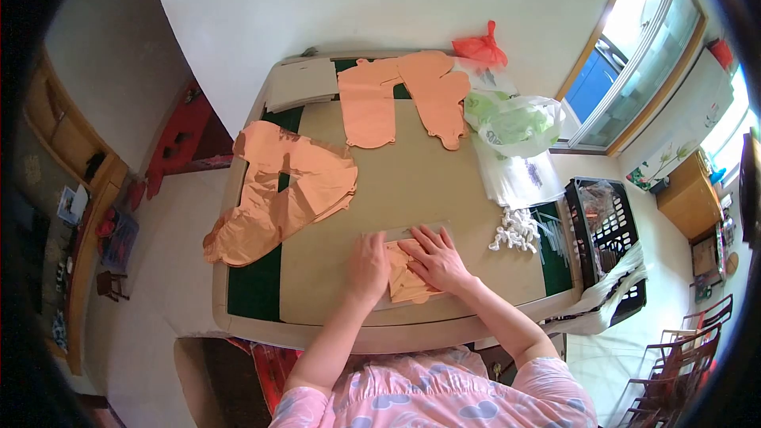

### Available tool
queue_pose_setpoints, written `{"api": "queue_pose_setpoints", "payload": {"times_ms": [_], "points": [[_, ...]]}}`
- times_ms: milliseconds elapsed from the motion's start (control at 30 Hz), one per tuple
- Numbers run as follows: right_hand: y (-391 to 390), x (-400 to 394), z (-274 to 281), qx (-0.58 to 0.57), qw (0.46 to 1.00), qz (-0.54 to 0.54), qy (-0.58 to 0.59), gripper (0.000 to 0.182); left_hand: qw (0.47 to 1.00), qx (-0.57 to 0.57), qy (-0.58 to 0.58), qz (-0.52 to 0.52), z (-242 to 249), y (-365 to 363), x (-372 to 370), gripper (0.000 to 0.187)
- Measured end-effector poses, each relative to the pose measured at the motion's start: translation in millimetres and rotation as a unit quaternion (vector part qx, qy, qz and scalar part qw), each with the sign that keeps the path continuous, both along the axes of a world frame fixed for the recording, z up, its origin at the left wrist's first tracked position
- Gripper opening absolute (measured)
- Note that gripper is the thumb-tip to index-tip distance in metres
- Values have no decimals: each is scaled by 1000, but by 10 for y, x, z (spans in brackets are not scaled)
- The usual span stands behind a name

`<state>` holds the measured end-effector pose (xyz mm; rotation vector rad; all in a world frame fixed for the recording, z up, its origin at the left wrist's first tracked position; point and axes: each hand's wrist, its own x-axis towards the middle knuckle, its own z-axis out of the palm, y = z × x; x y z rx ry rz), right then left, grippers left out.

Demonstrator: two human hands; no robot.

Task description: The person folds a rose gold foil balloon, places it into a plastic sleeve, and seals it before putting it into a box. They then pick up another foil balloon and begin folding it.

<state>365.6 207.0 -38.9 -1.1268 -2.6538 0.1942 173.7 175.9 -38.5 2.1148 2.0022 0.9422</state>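
Orange sheet (pixel 408 288) lies near the tabletop's (pixel 269 333) front edge, right hand (pixel 441 262) spread on it, probably for flattening; left hand's (pixel 369 266) grip I cannot tell.

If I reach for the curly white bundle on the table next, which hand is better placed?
Probably your right hand: it rests on the folded orange piece, on the side nearer the curly white bundle. Your left hand is at the piece's left edge, farther away.

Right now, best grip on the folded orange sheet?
Probably pinch the near edge of the folded orange sheet, coming from the near side: it's uncovered, a small tab juts out; right hand covers the right part, left hand flanks the left.
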Motion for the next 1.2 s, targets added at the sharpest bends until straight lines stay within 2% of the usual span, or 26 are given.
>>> {"api": "queue_pose_setpoints", "payload": {"times_ms": [100,200,300,600,800,900,1000,1100,1200], "points": [[-5,-10,6,-3,1000,0,13,48,994,-9,-2,-112,-148,-165,147,45],[-14,-16,47,3,1000,2,18,47,993,-37,56,-98,-215,-332,177,59],[9,3,7,-12,998,-2,57,49,991,-92,48,-90,-261,-350,123,69],[-96,177,-18,10,997,-60,46,48,988,-112,82,-72,-237,-360,142,80],[-94,144,9,14,997,-65,24,48,980,-156,110,-58,-187,-320,-2,74],[-93,142,-11,8,997,-69,21,48,977,-158,146,13,-138,-296,-128,66],[-94,139,-5,2,998,-68,18,48,988,-67,141,8,-120,-242,-132,58],[-96,150,6,3,998,-68,15,48,998,-52,-13,-19,-143,-190,-83,49],[-93,148,0,-6,997,-70,24,48,995,-69,-64,-11,-149,51,-145,35]]}}
